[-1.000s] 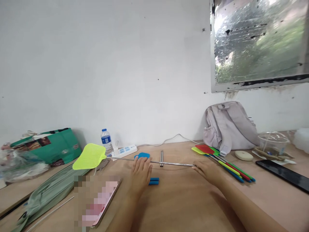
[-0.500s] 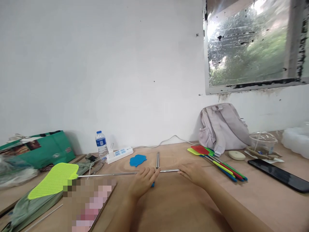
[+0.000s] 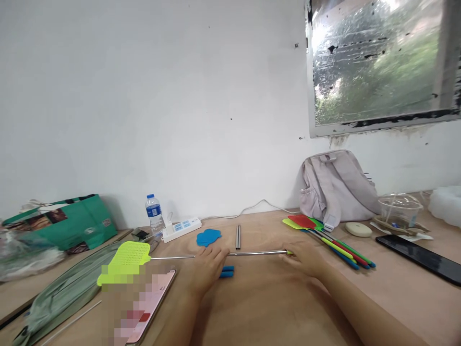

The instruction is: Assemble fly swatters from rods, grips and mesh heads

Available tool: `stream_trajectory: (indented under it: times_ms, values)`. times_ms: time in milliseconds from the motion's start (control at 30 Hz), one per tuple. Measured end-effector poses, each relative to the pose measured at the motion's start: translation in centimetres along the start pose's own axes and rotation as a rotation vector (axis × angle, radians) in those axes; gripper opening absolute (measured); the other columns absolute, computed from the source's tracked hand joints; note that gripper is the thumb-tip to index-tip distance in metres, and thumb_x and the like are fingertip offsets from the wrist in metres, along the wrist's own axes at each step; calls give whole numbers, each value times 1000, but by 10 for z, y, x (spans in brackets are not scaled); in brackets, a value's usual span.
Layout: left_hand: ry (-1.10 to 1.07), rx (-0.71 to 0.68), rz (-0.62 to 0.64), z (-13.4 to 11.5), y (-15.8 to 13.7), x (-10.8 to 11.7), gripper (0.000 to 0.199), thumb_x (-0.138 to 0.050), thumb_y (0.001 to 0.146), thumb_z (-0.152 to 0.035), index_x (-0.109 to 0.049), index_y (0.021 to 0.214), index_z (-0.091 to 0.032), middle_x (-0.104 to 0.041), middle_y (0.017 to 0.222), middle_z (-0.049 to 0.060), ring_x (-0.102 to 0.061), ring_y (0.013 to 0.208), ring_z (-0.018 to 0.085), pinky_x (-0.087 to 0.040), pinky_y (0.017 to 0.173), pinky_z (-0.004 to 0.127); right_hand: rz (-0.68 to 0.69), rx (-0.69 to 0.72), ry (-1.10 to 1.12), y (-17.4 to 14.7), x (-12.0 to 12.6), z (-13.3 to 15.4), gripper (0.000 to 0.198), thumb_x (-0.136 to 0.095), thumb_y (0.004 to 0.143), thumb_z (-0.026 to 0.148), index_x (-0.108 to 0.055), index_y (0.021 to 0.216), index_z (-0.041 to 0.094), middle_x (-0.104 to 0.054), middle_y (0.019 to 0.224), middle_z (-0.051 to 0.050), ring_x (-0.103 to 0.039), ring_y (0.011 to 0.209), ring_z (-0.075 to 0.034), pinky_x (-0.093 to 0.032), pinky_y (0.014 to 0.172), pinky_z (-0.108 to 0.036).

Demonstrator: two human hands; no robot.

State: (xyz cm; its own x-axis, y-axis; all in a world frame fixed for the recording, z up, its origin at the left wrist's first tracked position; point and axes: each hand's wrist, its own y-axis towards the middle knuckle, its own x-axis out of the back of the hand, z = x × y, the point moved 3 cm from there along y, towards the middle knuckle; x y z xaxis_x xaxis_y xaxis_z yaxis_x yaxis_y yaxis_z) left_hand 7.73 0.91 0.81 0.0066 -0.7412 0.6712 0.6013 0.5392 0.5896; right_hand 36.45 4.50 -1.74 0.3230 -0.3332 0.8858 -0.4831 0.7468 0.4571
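Yellow swatter [image 3: 130, 253], one, crosswise over the bench [image 3: 266, 307]. Left hand [image 3: 208, 266] closed over its rod [image 3: 257, 253]; right hand [image 3: 301, 259] closed about the rod's end. Nearby: blue head [image 3: 209, 237], metal tubes [image 3: 238, 237], blue handles [image 3: 227, 274]

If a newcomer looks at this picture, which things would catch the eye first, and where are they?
Probably the bright yellow-green swatter head, at lower left; its metal rod passes under the left hand to the grip of the right hand. Next, perhaps, the cluster of coloured swatters lying in front of the pale backpack on the right. The green bag at the far left also stands out.
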Motion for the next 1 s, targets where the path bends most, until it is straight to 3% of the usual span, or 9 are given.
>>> stream_trajectory:
  times_ms: [100,300,567,700,1000]
  values:
    - [-84,-18,34,-17,8,0,27,-42,85,-30,-51,111,-27,-60,84,1,-51,76,15,-35,71,29,18,-93,-35,-2,-7,-13,21,-46,77,33,-60,70,19,-64,71,-3,-55,68,-18,-31,58,-26]
    - [-67,10,137,-34,16,-11,27,-36,87,-20,-54,106,-26,-60,82,1,-52,74,16,-34,65,29,101,-226,-93,-5,-21,-36,18,-45,72,23,-60,63,19,-66,72,-4,-57,70,-18,-30,58,-26]
    - [41,-109,187,-15,12,7,37,-38,80,-3,-47,109,-24,-57,85,1,-51,76,17,-33,68,31,77,-53,-170,2,-12,-29,22,-41,77,25,-60,69,19,-66,74,-4,-58,71,-18,-32,59,-25]
    - [79,-139,183,-8,8,4,35,-38,77,-2,-47,104,-22,-56,86,1,-51,75,17,-32,65,30,28,6,-195,3,-10,-26,22,-40,78,25,-59,67,19,-65,70,-3,-57,69,-16,-31,58,-24]
    - [48,-82,39,27,-12,-9,20,-41,81,-7,-52,89,-22,-56,75,-1,-49,67,14,-27,60,28,-93,-53,-344,-14,-5,-54,25,-38,79,27,-56,63,20,-63,62,-2,-56,58,-15,-22,50,-25]
